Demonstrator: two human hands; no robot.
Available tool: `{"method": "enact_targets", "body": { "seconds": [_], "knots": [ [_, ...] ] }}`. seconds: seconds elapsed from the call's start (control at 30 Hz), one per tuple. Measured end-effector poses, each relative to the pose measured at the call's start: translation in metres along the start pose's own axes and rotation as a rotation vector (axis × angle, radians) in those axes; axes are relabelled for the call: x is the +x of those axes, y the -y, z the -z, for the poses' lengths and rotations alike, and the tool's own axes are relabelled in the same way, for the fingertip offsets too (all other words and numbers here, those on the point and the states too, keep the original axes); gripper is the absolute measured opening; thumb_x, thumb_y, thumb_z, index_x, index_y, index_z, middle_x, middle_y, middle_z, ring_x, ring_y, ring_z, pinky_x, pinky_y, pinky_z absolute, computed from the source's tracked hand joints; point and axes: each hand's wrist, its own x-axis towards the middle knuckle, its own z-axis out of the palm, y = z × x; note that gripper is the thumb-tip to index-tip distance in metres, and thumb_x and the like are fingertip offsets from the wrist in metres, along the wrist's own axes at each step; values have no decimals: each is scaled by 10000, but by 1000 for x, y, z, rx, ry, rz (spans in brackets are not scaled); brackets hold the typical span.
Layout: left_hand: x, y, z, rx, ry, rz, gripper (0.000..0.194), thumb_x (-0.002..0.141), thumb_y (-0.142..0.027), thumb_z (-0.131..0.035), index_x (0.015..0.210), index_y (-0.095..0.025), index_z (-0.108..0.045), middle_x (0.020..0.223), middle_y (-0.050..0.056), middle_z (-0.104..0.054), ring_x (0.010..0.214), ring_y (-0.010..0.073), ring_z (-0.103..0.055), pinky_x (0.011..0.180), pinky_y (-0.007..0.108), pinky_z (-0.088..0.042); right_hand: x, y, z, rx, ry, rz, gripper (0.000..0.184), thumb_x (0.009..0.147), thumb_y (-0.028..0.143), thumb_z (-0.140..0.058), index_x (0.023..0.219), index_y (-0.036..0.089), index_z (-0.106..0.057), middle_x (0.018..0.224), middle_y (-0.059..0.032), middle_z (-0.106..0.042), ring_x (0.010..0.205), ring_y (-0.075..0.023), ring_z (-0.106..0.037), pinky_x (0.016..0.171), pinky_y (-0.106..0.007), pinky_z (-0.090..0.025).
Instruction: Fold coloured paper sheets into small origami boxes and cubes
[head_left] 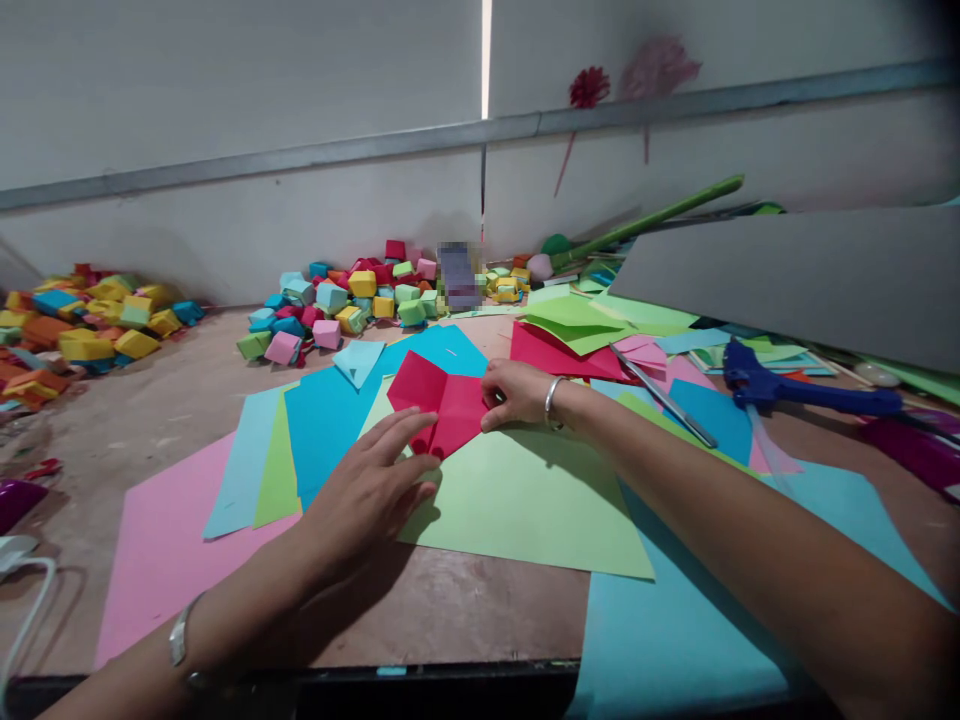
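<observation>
A piece of red paper with crease lines lies over a light green sheet in the middle of the table. My right hand pinches its right edge between thumb and fingers. My left hand rests at its lower left, fingers stretched out and fingertips touching the paper. Blue sheets are spread behind and left of the red paper. A small folded light blue piece sits just beyond them.
Folded paper cubes are heaped at the back and far left. To the right lie a metal pen-like tool, a blue glue gun and a large grey board. A pink sheet and a light blue sheet reach toward the front edge.
</observation>
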Motion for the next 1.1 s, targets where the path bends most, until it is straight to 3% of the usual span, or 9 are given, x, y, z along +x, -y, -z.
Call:
{"method": "enact_targets", "body": {
  "seconds": [0.1, 0.27, 0.43, 0.5, 0.63, 0.7, 0.83, 1.0, 1.1],
  "knots": [
    [10, -6, -3, 2, 13, 141, 262, 918, -249, -515, 1147, -174, -618, 1125, 137, -590, 1006, 273, -569, 803, 420, -510, -3, 3, 1, 15, -41, 76, 272, 638, 358, -818, 637, 163, -628, 787, -49, -586, 698, -160, -526, 590, -253, -386],
    [15, 3, -1, 21, 219, 129, 184, 907, -232, -520, 1013, -211, -669, 981, 84, -634, 889, 242, -609, 721, 360, -479, -6, 5, 2, 59, -139, 249, 32, 802, 188, -637, 812, 162, -653, 894, -70, -582, 883, -190, -542, 777, -307, -443],
    [7, 21, -1, 11, 142, 169, 226, 940, -221, -447, 841, -167, -643, 899, 78, -665, 837, 202, -628, 721, 323, -469, -5, -4, -6, 86, -216, 422, 555, 627, -55, -555, 1111, 210, -619, 1151, -95, -541, 1087, -245, -511, 904, -412, -448],
    [6, 23, -4, 18, 127, 195, 207, 926, -220, -467, 791, -159, -611, 885, 82, -659, 796, 199, -616, 674, 310, -459, -5, -6, -9, 95, -242, 467, 611, 629, -59, -542, 1168, 223, -601, 1224, -101, -512, 1145, -258, -488, 935, -437, -437],
    [4, 23, -11, -4, 106, 220, 167, 910, -238, -501, 798, -159, -596, 887, 81, -637, 796, 212, -590, 673, 333, -449, -6, -5, -6, 125, -284, 511, 298, 745, 29, -578, 938, 219, -702, 1153, -96, -585, 1037, -233, -530, 895, -420, -447],
    [2, 23, -12, -43, 72, 201, 146, 915, -241, -504, 869, -170, -623, 967, 87, -629, 895, 227, -585, 738, 359, -460, -6, -2, 0, 143, -256, 539, 166, 803, 112, -606, 823, 232, -719, 1026, -77, -647, 932, -211, -553, 848, -397, -456],
    [-3, 19, -9, -63, -16, 146, 139, 891, -243, -552, 925, -200, -680, 1145, 118, -583, 1117, 289, -507, 862, 429, -446, -7, 10, 12, 143, -130, 593, 95, 832, 239, -651, 794, 235, -738, 805, -63, -652, 794, -194, -556, 742, -353, -453],
    [-4, 7, -6, -135, 94, 82, 241, 923, -207, -476, 818, -187, -693, 807, 58, -621, 718, 185, -561, 649, 322, -448, -11, 27, 12, 193, 84, 592, 152, 826, 340, -685, 789, 203, -739, 738, -47, -631, 736, -171, -558, 683, -307, -434],
    [-6, 3, -7, -163, 47, 51, 290, 935, -225, -446, 791, -177, -693, 780, 63, -636, 719, 179, -581, 663, 313, -455, -12, 29, 12, 259, 192, 533, 174, 838, 355, -672, 808, 194, -731, 739, -39, -649, 734, -159, -565, 688, -294, -438]
  ]
}}
